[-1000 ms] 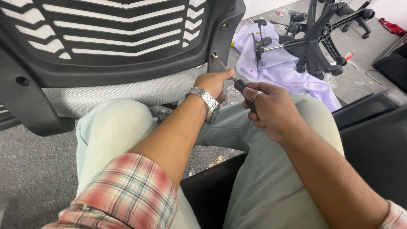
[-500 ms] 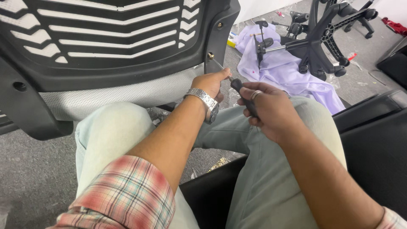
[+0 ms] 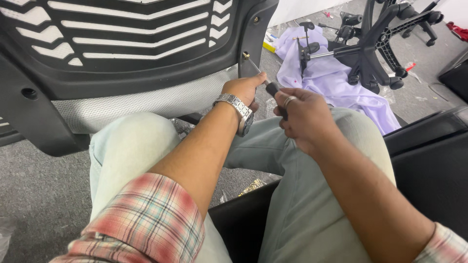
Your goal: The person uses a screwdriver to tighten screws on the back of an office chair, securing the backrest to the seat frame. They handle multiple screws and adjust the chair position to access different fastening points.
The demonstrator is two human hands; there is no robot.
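The black chair back (image 3: 122, 53), propped on the floor against the person's knees, looks bulky and stiff, best steadied by its frame. The screwdriver (image 3: 265, 84) seems light and rigid, its tip at a brass screw (image 3: 246, 56) in the frame's right edge. The right hand (image 3: 304, 119) has its fingers closed around the handle; the left hand (image 3: 243, 90) pinches the shaft.

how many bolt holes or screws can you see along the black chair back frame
3: an empty hole on the left frame arm, a screw on the right upright, and a brass screw below it. Others may be hidden.
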